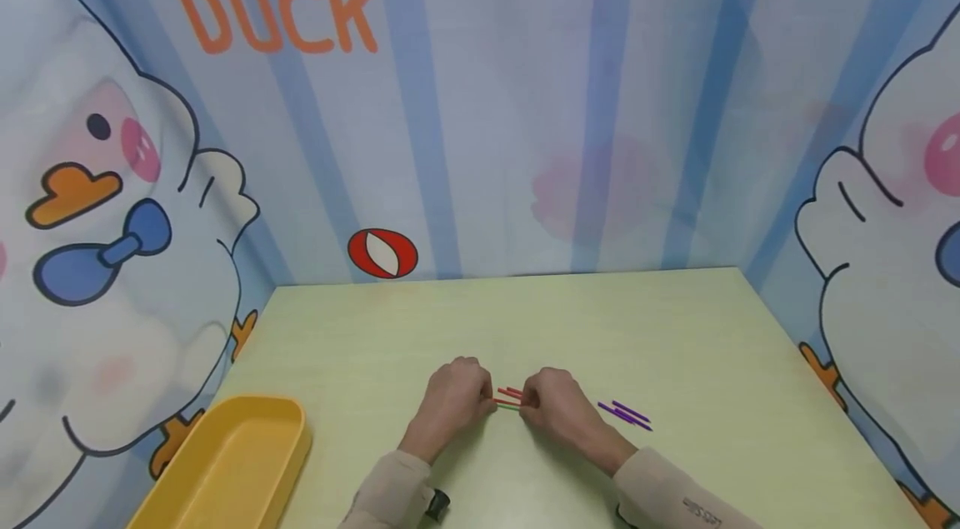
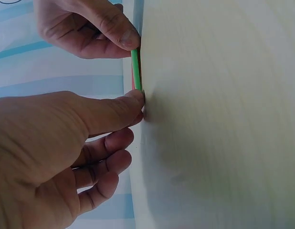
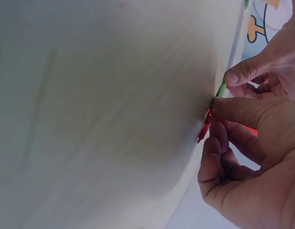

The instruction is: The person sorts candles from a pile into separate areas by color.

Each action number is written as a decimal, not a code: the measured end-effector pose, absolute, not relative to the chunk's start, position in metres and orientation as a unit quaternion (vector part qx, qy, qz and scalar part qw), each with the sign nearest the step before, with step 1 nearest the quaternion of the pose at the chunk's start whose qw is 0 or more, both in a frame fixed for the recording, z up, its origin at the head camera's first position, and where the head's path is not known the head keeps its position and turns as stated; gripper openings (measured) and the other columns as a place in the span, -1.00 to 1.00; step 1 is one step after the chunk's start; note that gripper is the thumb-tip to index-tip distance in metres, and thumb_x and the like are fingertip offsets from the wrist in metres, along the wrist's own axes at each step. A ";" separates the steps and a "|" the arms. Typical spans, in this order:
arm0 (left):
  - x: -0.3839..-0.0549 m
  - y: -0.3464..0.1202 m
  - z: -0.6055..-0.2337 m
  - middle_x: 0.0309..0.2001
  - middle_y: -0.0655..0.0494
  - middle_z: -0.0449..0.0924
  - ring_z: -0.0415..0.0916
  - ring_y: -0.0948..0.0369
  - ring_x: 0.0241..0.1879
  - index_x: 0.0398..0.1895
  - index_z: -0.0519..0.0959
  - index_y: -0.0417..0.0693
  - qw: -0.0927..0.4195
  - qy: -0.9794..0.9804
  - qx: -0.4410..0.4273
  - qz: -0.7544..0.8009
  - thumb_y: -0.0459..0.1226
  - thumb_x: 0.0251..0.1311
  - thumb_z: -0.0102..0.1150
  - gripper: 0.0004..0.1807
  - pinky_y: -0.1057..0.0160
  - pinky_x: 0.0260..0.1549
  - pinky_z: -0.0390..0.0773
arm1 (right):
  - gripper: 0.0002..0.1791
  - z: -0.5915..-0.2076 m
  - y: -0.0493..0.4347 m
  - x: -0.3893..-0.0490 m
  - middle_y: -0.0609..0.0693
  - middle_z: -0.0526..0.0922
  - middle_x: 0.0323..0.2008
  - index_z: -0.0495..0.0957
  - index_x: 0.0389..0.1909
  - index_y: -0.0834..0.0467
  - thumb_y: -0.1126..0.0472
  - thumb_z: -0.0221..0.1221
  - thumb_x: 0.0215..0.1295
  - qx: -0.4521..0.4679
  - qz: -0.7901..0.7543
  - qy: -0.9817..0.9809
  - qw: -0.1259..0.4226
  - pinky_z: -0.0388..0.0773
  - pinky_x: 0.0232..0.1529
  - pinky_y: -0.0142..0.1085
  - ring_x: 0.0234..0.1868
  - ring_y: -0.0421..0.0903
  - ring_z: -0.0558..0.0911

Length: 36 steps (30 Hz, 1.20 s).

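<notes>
A thin green stick (image 1: pixel 508 407) lies low over the table between my two hands. My left hand (image 1: pixel 456 397) pinches its left end between thumb and forefinger. At the other end, the thumb and forefinger of my right hand (image 1: pixel 557 406) pinch it too. The left wrist view shows the green stick (image 2: pixel 136 70) spanning from fingertip to fingertip, close to the tabletop. Several red sticks (image 1: pixel 512 391) lie right behind it, partly hidden by the right fingers. In the right wrist view, red sticks (image 3: pixel 204 130) show beside the right fingertips.
Several purple sticks (image 1: pixel 626 415) lie together to the right of my right hand. A yellow tray (image 1: pixel 298 450) stands at the table's front left. The pale yellow table (image 1: pixel 600 321) ends at a striped cloth backdrop (image 1: pixel 495 96) with printed ducks.
</notes>
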<state>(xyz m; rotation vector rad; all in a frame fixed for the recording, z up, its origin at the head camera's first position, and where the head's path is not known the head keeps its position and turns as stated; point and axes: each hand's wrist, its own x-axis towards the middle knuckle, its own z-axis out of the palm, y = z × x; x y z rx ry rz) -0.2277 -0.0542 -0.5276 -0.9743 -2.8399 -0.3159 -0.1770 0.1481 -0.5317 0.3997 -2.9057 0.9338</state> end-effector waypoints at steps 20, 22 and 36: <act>-0.225 -0.080 -0.513 -0.41 0.22 0.57 0.56 0.21 -0.32 -0.40 0.85 0.03 0.088 -0.938 -0.311 -0.128 -0.38 0.12 0.67 -0.87 0.24 -0.35 0.60 | -0.84 -0.526 0.130 -0.194 -0.13 0.62 -0.45 0.81 -0.43 0.13 0.42 0.51 0.25 0.181 0.325 -0.925 0.079 0.54 -0.30 -0.34 -0.36 -0.24 0.50; -0.226 -0.085 -0.509 -0.40 0.20 0.58 0.57 0.22 -0.32 -0.38 0.85 0.02 0.097 -0.938 -0.306 -0.128 -0.39 0.15 0.66 -0.86 0.25 -0.35 0.60 | -0.85 -0.523 0.127 -0.198 -0.12 0.60 -0.44 0.81 -0.42 0.12 0.41 0.51 0.27 0.179 0.323 -0.926 0.076 0.51 -0.30 -0.34 -0.36 -0.23 0.48; -0.219 -0.117 -0.492 -0.31 0.24 0.58 0.55 0.26 -0.26 -0.32 0.82 0.08 0.092 -0.956 -0.235 -0.151 -0.28 0.26 0.62 -0.90 0.24 -0.29 0.63 | -0.88 -0.512 0.106 -0.220 -0.13 0.58 -0.40 0.80 -0.31 0.08 0.36 0.45 0.41 0.225 0.351 -0.907 0.059 0.49 -0.35 -0.34 -0.36 -0.22 0.49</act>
